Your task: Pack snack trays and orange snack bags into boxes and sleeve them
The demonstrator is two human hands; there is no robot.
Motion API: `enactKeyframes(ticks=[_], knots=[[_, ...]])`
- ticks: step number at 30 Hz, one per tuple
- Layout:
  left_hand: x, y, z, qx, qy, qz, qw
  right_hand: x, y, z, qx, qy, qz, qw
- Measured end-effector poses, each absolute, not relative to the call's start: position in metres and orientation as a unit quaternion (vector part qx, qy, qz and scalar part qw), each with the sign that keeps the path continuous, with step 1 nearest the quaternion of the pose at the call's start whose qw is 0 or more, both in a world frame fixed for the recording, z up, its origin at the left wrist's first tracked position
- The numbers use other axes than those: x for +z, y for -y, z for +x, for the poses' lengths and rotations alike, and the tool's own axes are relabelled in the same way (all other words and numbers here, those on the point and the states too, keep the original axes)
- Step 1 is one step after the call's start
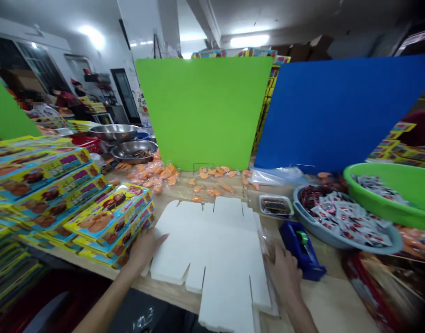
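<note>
Well, our left hand (144, 249) and right hand (285, 277) lie at opposite edges of a flat white card blank (212, 249), a matte, die-cut sheet with square tabs, slots and crease lines that sits squarely in front of us on a pale wooden table (330, 291). The left hand rests palm down with its fingers (160, 238) spread and open, pressing on the blank's left edge, not pinching anything. The right hand meets the far side with its fingers (271, 254) slightly curled against the edge, beside a crinkled strip of clear plastic (266, 245); we cannot tell whether they are pinching. Room is tight on both sides: a stack of glossy yellow printed boxes (108, 217) stands just beside the left hand, and a blue tape dispenser (300, 249) sits just beside the right. Beyond the blank, soft orange pieces (212, 189) lie scattered in front of an upright green board (203, 111) and a blue board (337, 111). To the right, a grey plastic basin (382, 247) holds foil sachets and dark contents, a green plastic basin (399, 194) holds more sachets, and a small tray (275, 206) holds something dark. Two steel bowls (134, 150) sit farther back on the left, and a co-worker (64, 99) stands well away.
</note>
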State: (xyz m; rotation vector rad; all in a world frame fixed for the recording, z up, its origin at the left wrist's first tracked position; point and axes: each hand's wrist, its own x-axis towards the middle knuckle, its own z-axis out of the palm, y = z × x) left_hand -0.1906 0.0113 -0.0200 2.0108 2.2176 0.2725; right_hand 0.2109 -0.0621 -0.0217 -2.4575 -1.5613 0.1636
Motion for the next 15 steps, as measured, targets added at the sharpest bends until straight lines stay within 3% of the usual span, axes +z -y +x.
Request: enactKeyframes(ticks=[3, 8, 11, 15], knots=[[-0.010, -0.011, -0.191, 0.107, -0.757, 0.641, 0.070, -0.019, 0.068, 0.216, 0.074, 0.530, -0.840, 0.090], [0.019, -0.007, -0.177, 0.138, -0.770, 0.623, 0.003, -0.021, 0.076, 0.211, -0.071, 0.508, -0.855, 0.082], [0.041, -0.003, -0.170, 0.184, -0.763, 0.619, 0.010, -0.026, 0.071, 0.207, -0.101, 0.535, -0.823, 0.164], [0.072, 0.006, -0.175, 0.326, -0.696, 0.639, 0.048, -0.025, 0.055, 0.204, 0.049, 0.508, -0.796, 0.325]])
